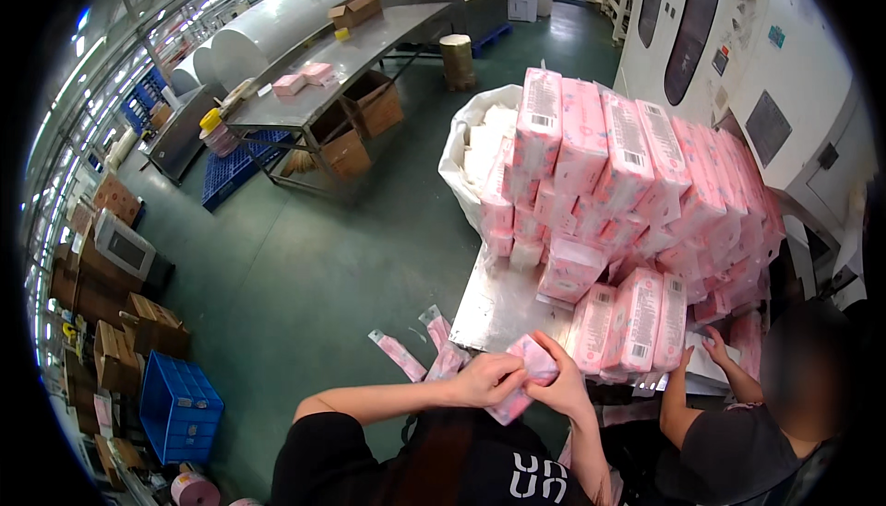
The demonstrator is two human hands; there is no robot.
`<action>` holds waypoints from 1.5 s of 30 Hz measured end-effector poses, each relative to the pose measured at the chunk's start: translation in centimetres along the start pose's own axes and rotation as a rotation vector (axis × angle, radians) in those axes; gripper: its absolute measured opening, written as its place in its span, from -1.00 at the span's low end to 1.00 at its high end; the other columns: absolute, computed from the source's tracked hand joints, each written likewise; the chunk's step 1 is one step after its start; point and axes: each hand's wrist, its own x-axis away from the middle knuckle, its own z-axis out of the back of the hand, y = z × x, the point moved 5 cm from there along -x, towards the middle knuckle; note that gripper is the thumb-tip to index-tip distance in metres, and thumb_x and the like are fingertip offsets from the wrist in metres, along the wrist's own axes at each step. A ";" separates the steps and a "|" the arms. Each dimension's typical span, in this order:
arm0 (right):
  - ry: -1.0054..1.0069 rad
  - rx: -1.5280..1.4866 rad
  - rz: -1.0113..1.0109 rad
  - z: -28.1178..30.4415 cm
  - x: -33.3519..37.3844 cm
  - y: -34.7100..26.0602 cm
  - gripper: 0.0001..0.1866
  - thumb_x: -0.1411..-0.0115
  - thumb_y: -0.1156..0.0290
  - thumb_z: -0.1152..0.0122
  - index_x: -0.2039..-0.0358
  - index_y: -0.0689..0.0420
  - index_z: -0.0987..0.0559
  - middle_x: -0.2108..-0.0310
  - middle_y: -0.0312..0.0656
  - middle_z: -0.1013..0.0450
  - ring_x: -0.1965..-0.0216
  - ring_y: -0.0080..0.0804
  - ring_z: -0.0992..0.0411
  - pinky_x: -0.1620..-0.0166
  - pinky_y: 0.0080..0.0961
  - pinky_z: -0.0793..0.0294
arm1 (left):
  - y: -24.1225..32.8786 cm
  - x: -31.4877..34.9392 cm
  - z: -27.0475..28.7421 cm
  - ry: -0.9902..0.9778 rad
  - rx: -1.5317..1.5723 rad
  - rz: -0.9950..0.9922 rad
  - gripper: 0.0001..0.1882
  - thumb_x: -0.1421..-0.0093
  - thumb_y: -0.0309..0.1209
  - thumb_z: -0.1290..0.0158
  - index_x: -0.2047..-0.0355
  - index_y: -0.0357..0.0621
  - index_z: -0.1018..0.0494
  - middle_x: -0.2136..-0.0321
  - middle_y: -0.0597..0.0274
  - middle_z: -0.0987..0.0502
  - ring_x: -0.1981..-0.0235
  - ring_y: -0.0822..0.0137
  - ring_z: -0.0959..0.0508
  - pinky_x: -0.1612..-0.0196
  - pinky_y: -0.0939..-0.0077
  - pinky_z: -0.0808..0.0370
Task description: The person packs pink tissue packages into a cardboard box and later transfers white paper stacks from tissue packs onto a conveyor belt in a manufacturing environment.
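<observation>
In front of my chest I hold a small pink pack of tissues (pixel 510 404), tilted between my hands. My left hand (pixel 486 380) has its fingers closed, pinching at the middle of the pack. The fingers of my right hand (pixel 565 384) wrap round its right side. Just beyond, the metal table (pixel 494 308) carries a short row of upright pink tissue packs (pixel 637 320). Behind that row rises a tall stack of pink packs (pixel 628 151) in clear film.
A co-worker's hands (pixel 701 354) handle a white stack at my right. Flattened pink wrappers (pixel 399 356) hang or lie beside the table's left edge. A white sack (pixel 459 151) stands beyond. A blue crate (pixel 180 407) and cartons (pixel 115 358) sit on the left floor.
</observation>
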 end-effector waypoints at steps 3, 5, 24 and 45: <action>0.159 -0.096 -0.088 -0.6 0.7 0.2 -0.26 0.12 0.43 -0.31 -0.14 0.27 -0.34 -0.13 0.00 -0.36 -0.16 -0.21 -0.33 -0.23 -0.28 -0.22 | -1.7 1.2 -2.1 -0.003 0.453 0.352 -0.76 -0.36 -0.43 0.12 0.48 -0.22 -0.29 0.55 0.48 -0.22 0.48 0.61 -0.19 0.44 0.62 -0.20; 0.295 0.341 0.259 -0.9 1.4 -0.9 -0.27 0.10 0.33 -0.34 -0.13 0.24 -0.37 -0.11 -0.01 -0.37 -0.15 -0.11 -0.32 -0.25 -0.14 -0.16 | -2.3 0.8 -2.1 0.109 0.545 0.399 -0.76 -0.38 -0.40 0.13 0.46 -0.19 -0.31 0.52 0.54 -0.23 0.45 0.65 -0.18 0.41 0.66 -0.21; 0.124 0.165 0.201 -1.0 2.7 -1.3 -0.89 -0.02 0.57 -0.24 0.47 0.23 -0.45 0.38 -0.07 -0.45 0.11 -0.11 -0.46 -0.14 -0.15 -0.27 | -0.9 0.4 -0.3 0.252 -0.029 -0.015 -0.57 -0.11 -0.35 -0.14 0.02 -0.19 -0.35 0.13 0.03 -0.43 0.14 0.08 -0.45 -0.01 0.23 -0.34; 0.005 0.360 0.493 -4.5 6.6 -3.1 -0.62 -0.11 0.50 -0.31 0.75 0.20 -0.35 0.51 -0.14 -0.52 0.12 -0.33 -0.56 -0.13 0.00 -0.40 | -9.8 -0.5 6.8 0.728 1.276 0.997 -0.70 -0.37 -0.08 0.09 0.13 0.06 -0.49 0.80 0.53 -0.02 0.75 0.59 0.01 0.63 0.69 -0.09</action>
